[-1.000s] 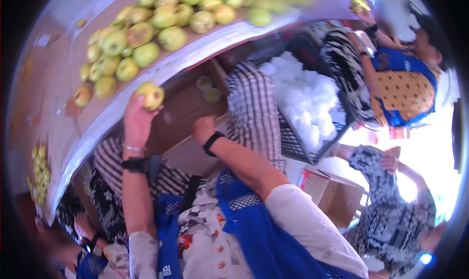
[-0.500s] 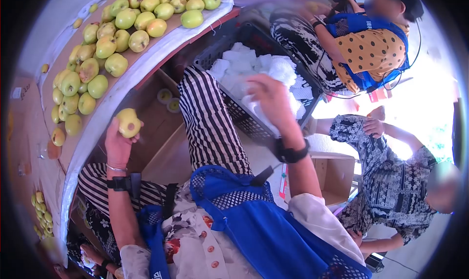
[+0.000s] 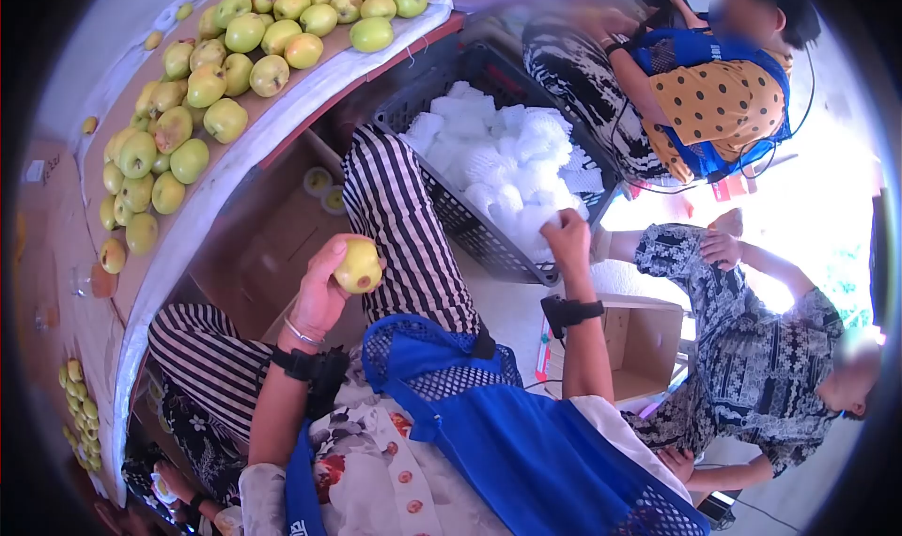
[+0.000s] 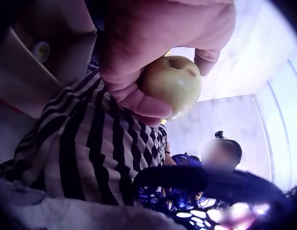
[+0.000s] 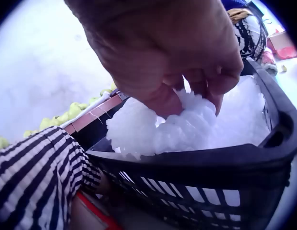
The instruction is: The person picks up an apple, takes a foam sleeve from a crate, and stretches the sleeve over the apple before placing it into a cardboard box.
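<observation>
In the head view my left hand [image 3: 318, 299] grips a yellow-green apple [image 3: 360, 267] above the striped trouser leg. Close up in the left wrist view, fingers and thumb curl round the same apple [image 4: 171, 88], its stem hollow and a small brown mark showing. My right hand [image 3: 569, 245] reaches over the near corner of a black plastic crate [image 3: 470, 224] heaped with white foam fruit nets [image 3: 512, 165]. In the right wrist view its thumb and fingers pinch a white foam net [image 5: 189, 117] at the top of the heap, just inside the crate's rim.
Many apples [image 3: 225, 80] lie on the cardboard-covered table at the left. Below its edge, a cardboard box [image 3: 268, 240] holds netted apples [image 3: 318, 181]. An open carton [image 3: 648, 343] stands right of my right forearm. Other people sit at the right, one beside the crate.
My left hand has carried the apple from the table's edge rightward, in front of my body. My right hand has gone from over the box to the crate and taken hold of a foam net.
</observation>
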A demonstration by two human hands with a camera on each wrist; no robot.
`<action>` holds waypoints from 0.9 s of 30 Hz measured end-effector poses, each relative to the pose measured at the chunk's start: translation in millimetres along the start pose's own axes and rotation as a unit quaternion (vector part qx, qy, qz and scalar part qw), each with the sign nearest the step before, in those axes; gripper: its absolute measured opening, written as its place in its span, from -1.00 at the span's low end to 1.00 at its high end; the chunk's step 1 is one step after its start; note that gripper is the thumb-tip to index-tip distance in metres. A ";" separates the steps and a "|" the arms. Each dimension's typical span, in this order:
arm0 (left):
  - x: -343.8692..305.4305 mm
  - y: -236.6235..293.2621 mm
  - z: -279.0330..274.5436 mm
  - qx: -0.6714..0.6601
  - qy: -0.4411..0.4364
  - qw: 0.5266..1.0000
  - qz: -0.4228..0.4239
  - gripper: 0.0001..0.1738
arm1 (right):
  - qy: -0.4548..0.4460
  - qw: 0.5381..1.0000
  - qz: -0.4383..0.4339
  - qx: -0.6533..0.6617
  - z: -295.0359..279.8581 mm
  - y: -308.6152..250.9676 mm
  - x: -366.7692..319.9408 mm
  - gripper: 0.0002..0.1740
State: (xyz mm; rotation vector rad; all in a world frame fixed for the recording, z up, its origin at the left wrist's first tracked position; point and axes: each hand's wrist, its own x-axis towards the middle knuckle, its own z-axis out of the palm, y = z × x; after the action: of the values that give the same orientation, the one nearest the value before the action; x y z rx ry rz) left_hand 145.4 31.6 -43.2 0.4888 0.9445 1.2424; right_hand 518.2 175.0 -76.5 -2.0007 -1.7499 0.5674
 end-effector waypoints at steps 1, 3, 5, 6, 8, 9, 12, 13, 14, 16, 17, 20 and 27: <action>-0.7 -0.1 1.1 0.002 -0.003 1.000 0.006 -0.50 | 0.008 0.998 0.010 0.061 -7.7 -4.8 2.8 -0.65; 2.5 2.4 3.4 0.016 0.002 0.999 0.028 -0.54 | 0.025 0.984 -0.012 0.175 -18.7 -40.4 0.4 -0.68; 3.0 13.1 0.0 0.049 0.038 0.996 0.067 -0.58 | 0.024 0.982 -0.062 0.176 -20.3 -80.5 -7.4 -0.65; 1.6 30.2 0.5 0.040 0.079 0.991 0.104 -0.64 | 0.004 0.979 -0.071 0.189 -19.7 -100.3 -11.4 -0.62; 11.3 59.8 -27.7 0.101 0.199 0.953 0.203 -0.65 | -0.045 0.967 -0.072 0.242 -22.5 -138.9 -23.8 -0.57; 18.6 75.6 -38.7 0.130 0.252 0.926 0.248 -0.65 | -0.059 0.964 -0.067 0.250 -19.7 -146.6 -25.1 -0.57; 38.7 124.3 -56.3 0.304 0.390 0.769 0.404 -0.46 | -0.070 0.960 -0.107 0.250 -11.6 -156.1 -24.9 -0.63; 45.6 135.8 -61.4 0.378 0.405 0.710 0.435 -0.42 | -0.078 0.953 -0.108 0.273 -12.4 -161.4 -26.7 -0.65; 50.6 144.6 -65.3 0.447 0.415 0.644 0.462 -0.37 | -0.085 0.945 -0.108 0.296 -12.5 -165.4 -28.1 -0.67; 63.6 153.2 -60.6 0.484 0.392 0.620 0.477 -0.30 | -0.085 0.948 -0.106 0.289 -12.4 -169.3 -28.5 -0.69; 71.3 154.4 -55.0 0.500 0.380 0.609 0.484 -0.26 | -0.084 0.949 -0.105 0.284 -13.1 -170.3 -28.3 -0.71; 94.2 152.5 -34.0 0.523 0.296 0.600 0.528 -0.13 | -0.078 0.955 -0.105 0.266 -13.8 -171.3 -28.2 -0.72; 116.2 145.4 -21.0 0.480 0.290 0.667 0.492 -0.21 | -0.064 0.956 -0.109 0.263 -14.7 -164.7 -26.8 -0.76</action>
State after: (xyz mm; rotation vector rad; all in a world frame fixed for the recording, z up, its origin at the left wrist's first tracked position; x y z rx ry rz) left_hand 48.3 179.7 17.6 1.6800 2.0603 1.8317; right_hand 388.0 167.3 28.5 -1.4129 -1.6404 0.9849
